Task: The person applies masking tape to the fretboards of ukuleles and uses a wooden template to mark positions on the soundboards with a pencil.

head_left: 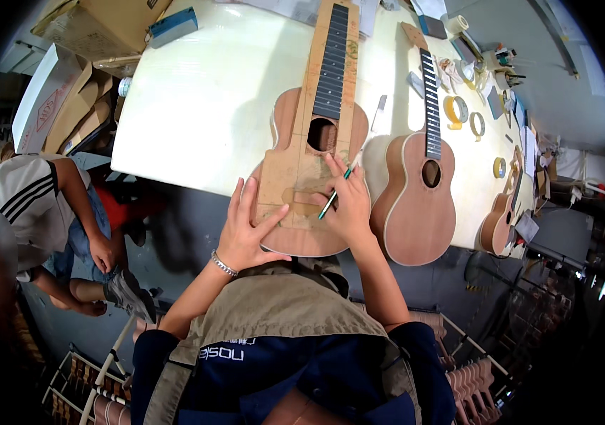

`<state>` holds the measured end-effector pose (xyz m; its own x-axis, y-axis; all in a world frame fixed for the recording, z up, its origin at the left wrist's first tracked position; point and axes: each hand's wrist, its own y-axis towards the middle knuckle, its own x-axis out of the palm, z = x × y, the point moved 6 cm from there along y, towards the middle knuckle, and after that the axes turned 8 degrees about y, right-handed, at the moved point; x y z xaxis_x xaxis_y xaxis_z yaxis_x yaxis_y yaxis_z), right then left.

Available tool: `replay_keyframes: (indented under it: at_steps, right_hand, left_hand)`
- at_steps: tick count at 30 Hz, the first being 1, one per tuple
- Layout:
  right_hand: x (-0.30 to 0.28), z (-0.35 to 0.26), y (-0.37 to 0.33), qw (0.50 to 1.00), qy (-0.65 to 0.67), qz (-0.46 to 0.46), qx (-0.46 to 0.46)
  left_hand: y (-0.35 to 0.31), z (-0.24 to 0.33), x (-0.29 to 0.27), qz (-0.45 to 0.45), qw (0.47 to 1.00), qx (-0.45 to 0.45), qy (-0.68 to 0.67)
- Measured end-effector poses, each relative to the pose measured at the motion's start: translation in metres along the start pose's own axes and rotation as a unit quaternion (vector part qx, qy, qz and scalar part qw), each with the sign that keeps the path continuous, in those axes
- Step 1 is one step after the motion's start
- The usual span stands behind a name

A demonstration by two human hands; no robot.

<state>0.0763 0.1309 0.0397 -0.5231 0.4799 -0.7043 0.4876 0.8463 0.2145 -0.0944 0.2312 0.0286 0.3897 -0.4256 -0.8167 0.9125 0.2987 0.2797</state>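
Note:
A ukulele (287,113) lies on the table in front of me with its neck pointing away. Over its body and along its fretboard (335,64) rests a flat tan template (290,166) with a slot near its lower end. My left hand (247,230) is open, fingers spread, pressing on the template's left edge and the body. My right hand (348,205) grips a green pen (328,203), which slants down toward the template beside the slot. Some of its fingers touch the template below the sound hole (322,134).
A second ukulele (416,212) lies close on the right, a smaller one (498,225) farther right. Tape rolls (451,112) and tools line the right side of the white table (196,106). Cardboard boxes (100,28) stand at far left; a seated person (40,205) is below them.

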Motion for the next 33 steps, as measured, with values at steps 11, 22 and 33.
replay_keyframes:
  at_steps: [11,22,33]
  right_hand:
    - [-0.034,-0.025,-0.023,0.990,0.097,0.102,0.000]
    - [-0.035,-0.025,-0.013,0.984,-0.168,0.031,0.057]
    - [-0.043,0.035,-0.033,0.942,-0.128,0.142,0.276]
  left_hand:
    - [-0.001,-0.002,0.007,0.027,1.000,0.004,0.015]
    - [-0.004,-0.003,0.009,0.031,0.999,-0.001,0.022]
    - [0.001,0.002,0.006,0.016,1.000,0.017,0.015]
